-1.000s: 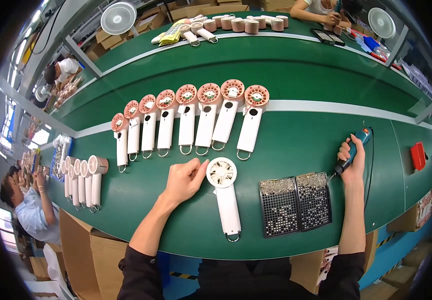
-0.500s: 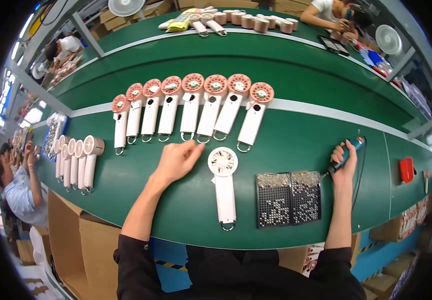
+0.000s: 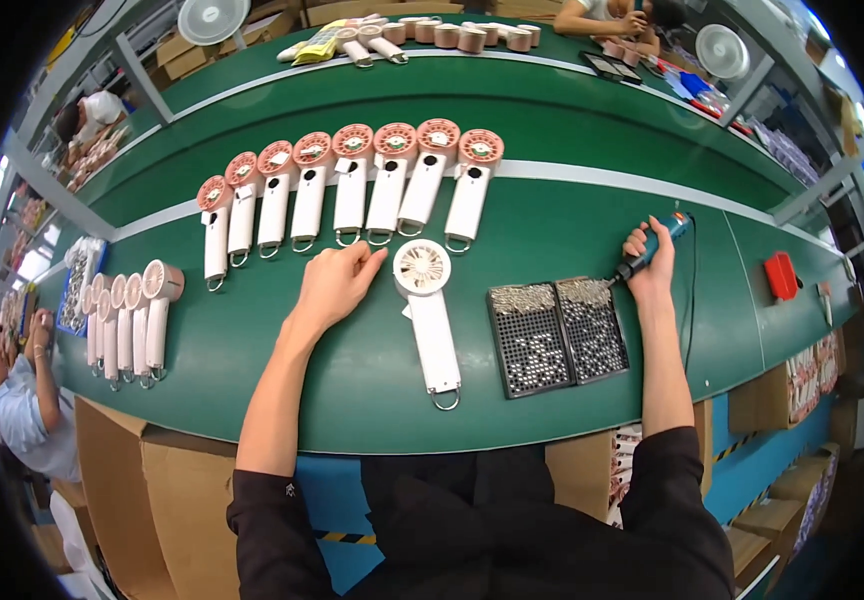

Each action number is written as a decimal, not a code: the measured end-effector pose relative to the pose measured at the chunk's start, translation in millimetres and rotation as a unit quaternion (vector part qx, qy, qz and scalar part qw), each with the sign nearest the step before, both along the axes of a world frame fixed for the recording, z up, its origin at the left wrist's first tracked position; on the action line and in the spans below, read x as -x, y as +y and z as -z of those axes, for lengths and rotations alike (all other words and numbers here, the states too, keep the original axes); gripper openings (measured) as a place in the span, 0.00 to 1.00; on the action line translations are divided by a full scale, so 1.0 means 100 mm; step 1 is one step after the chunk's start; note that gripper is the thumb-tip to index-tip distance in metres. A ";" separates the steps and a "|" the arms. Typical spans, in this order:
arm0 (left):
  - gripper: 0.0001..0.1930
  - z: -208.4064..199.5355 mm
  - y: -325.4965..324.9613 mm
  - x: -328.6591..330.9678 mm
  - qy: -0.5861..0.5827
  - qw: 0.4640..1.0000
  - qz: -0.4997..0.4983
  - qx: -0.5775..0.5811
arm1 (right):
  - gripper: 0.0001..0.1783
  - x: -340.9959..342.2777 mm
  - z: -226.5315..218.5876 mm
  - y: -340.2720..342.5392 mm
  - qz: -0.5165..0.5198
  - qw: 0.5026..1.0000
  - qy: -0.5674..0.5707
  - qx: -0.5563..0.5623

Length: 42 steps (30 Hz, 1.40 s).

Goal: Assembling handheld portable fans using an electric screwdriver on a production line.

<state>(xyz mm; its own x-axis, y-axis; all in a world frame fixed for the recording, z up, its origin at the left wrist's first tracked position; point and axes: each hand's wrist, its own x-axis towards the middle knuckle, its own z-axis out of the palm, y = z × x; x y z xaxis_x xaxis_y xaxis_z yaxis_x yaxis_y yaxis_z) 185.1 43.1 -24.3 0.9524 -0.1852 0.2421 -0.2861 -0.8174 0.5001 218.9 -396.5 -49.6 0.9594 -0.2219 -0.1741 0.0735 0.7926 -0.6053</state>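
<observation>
A white handheld fan (image 3: pixel 435 345) lies on the green table before me, its round grille toward the far side and a wire loop at the near end. Just left of that grille rests my left hand (image 3: pixel 337 285), fingers curled in; whatever they hold, if anything, is hidden. My right hand (image 3: pixel 655 262) is wrapped around a teal and black electric screwdriver (image 3: pixel 668 232). The screwdriver's tip points down at the far right corner of a black screw tray (image 3: pixel 534 386), which has two halves filled with small silvery screws.
Several pink-headed fans (image 3: pixel 352 195) lie in a row along the table's far side. More fans (image 3: pixel 157 315) stand grouped at the left, by a blue bin (image 3: pixel 77 290) of small parts. A red container (image 3: pixel 780 276) sits at right. Co-workers sit left and across.
My view has shifted and turned slightly, so the table's things appear higher and further left. Both hands keep about the same places beside the fan and the tray.
</observation>
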 end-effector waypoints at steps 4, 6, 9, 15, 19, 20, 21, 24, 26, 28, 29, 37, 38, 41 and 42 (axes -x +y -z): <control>0.18 0.02 0.07 0.03 0.009 1.000 -0.007 -0.007 | 0.10 -0.07 0.06 0.05 -0.002 1.000 -0.002 -0.007; 0.18 0.01 0.06 0.04 0.011 1.000 -0.008 -0.002 | 0.10 -0.06 0.09 0.02 0.000 1.000 -0.005 -0.017; 0.18 -0.01 0.05 0.04 0.011 1.000 -0.007 -0.009 | 0.10 -0.02 0.06 0.03 0.007 1.000 -0.009 -0.008; 0.17 -0.05 0.03 0.06 0.023 1.000 -0.011 -0.010 | 0.11 0.00 0.05 0.05 0.014 1.000 0.003 -0.004; 0.17 -0.07 0.03 0.08 0.032 0.999 -0.023 -0.012 | 0.11 -0.01 0.05 0.08 0.011 1.000 0.005 -0.005; 0.17 -0.07 0.04 0.09 0.029 0.999 -0.020 -0.011 | 0.11 -0.02 0.05 0.08 0.010 1.000 0.006 -0.004; 0.17 -0.06 0.05 0.09 0.026 0.999 -0.017 -0.009 | 0.11 -0.02 0.06 0.07 0.009 1.000 0.007 -0.002; 0.17 -0.04 0.03 0.08 0.016 1.000 -0.012 -0.007 | 0.10 -0.02 0.06 0.04 0.002 1.000 0.001 0.011; 0.17 -0.06 0.01 0.06 0.030 0.999 -0.012 -0.004 | 0.10 -0.03 0.07 -0.01 0.005 1.000 -0.001 0.017; 0.17 -0.05 0.02 0.07 0.036 0.999 -0.017 -0.001 | 0.10 -0.02 0.05 0.02 0.009 1.000 0.005 0.021; 0.17 -0.04 0.03 0.07 0.033 0.999 -0.020 -0.003 | 0.10 -0.03 0.03 0.05 0.002 1.000 0.009 0.024; 0.18 -0.08 0.07 0.07 0.059 0.998 -0.020 0.001 | 0.10 -0.02 0.03 0.05 -0.003 1.000 -0.001 0.009; 0.18 -0.06 0.08 0.06 0.051 0.999 -0.015 0.003 | 0.10 -0.01 0.02 0.07 0.001 1.000 0.001 0.007; 0.19 -0.08 0.08 0.07 0.059 0.998 -0.017 0.003 | 0.10 -0.01 0.03 0.07 -0.002 1.000 -0.002 0.015; 0.19 -0.09 0.08 0.08 0.064 0.998 -0.018 0.000 | 0.10 -0.01 0.03 0.06 -0.002 1.000 -0.002 0.016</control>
